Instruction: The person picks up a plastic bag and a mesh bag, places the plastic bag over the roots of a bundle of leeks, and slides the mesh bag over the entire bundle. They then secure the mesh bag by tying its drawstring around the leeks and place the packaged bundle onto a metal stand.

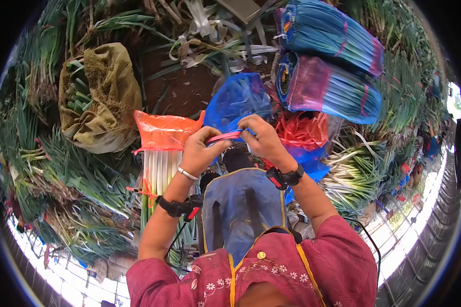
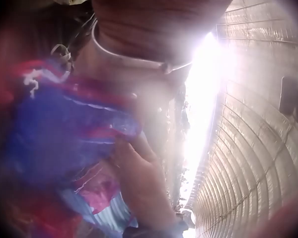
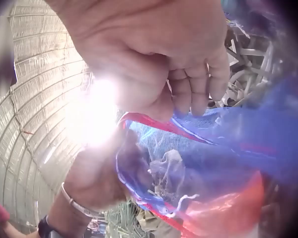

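A ribbed wall [image 2: 253,134] curves beside a strip of glaring light [image 2: 202,106], the floor [image 1: 182,92] showing brown.

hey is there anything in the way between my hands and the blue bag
Nothing visible: the left hand and right hand both pinch the pink rim of the blue bag. The orange bag lies beside the left hand, not in between.

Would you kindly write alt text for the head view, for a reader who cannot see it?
A person's left hand and right hand pinch the pink edge of a blue bag. At image left are a bundle of pale stalks partly in orange plastic and a tan sack; two bagged bundles lie upper right, amid heaped green stalks.
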A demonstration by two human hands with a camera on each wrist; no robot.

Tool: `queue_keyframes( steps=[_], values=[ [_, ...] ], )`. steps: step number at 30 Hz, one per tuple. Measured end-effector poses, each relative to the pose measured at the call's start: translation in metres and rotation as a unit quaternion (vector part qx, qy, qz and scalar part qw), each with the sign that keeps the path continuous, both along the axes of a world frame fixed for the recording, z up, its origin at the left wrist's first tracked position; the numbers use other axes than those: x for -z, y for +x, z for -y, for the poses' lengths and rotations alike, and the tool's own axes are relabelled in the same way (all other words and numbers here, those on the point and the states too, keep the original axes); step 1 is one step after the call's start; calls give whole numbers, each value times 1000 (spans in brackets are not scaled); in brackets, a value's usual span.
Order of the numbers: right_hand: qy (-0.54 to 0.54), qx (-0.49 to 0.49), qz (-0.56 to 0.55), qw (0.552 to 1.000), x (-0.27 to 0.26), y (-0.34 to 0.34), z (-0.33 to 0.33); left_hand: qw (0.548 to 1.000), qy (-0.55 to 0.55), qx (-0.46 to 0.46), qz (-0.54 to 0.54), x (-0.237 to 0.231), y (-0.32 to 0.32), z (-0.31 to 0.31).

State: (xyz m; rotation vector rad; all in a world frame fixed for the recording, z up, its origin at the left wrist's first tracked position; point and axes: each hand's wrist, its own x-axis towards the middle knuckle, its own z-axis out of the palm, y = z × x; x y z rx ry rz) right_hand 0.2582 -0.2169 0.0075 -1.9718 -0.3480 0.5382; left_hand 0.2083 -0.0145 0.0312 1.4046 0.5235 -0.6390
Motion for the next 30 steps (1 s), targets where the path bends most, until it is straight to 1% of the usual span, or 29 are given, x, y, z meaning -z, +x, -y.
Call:
queue_keyframes(
  steps=[2, 3, 4, 5, 7, 8, 10, 11, 12, 15, 16, 17, 18, 19, 21, 23, 24, 27, 28, 30],
  values=[
    [-17, -25, -9, 1000, -7, 1, 7, 999, -26, 19, 12, -9, -1, 0],
    [-17, -20, -12, 1000, -9, 2, 10, 999, -37, 27, 17, -11, -1, -2],
    [-14, -17, -16, 1000, -12, 3, 13, 995, -95, -2, -20, -5, -5, -3],
    [-11, -14, -21, 1000, -14, 3, 16, 995, -99, -4, -8, -1, -9, -5],
    [21, 21, -99, 995, -19, 5, 22, 994, -104, -8, 12, 0, -12, -9],
    [38, 37, -140, 989, -22, 5, 25, 995, -84, 16, 45, -3, -13, -10],
    [47, 55, -228, 971, -29, 6, 27, 991, 14, 87, 105, -13, -9, -15],
    [53, 62, -271, 959, -33, 7, 27, 981, 63, 122, 135, -17, -7, -17],
    [50, 57, -286, 955, -36, 7, 26, 978, 95, 95, 157, -8, -12, -15],
    [69, 39, -201, 976, -37, -3, 14, 942, 224, 149, 201, -23, -7, -13],
    [37, 4, -193, 981, -47, -3, 10, 936, 254, 139, 202, -27, -6, -9],
    [-26, -39, -104, 993, -56, -4, 5, 926, 280, 138, 214, -33, -7, -3],
    [-85, -80, -11, 993, -63, -5, -1, 914, 308, 139, 226, -38, -6, 2],
    [-140, -119, 84, 979, -66, -5, -7, 901, 337, 139, 237, -42, -6, 7],
    [-93, -123, 49, 987, -59, -8, -12, 872, 377, 139, 280, -40, -9, 21],
    [-54, -123, 17, 991, -38, -21, -3, 876, 343, 119, 317, -48, -8, 28],
    [-27, -95, -13, 995, -29, -28, 2, 878, 323, 109, 337, -51, -9, 30],
    [-147, -107, 69, 981, -31, -20, 14, 868, 314, 132, 362, -51, -21, 37],
    [-154, -70, 48, 985, -21, -19, 24, 867, 304, 147, 368, -57, -24, 38],
    [-198, -54, 59, 977, -11, -10, 36, 863, 302, 186, 359, -61, -31, 35]
  ],
)
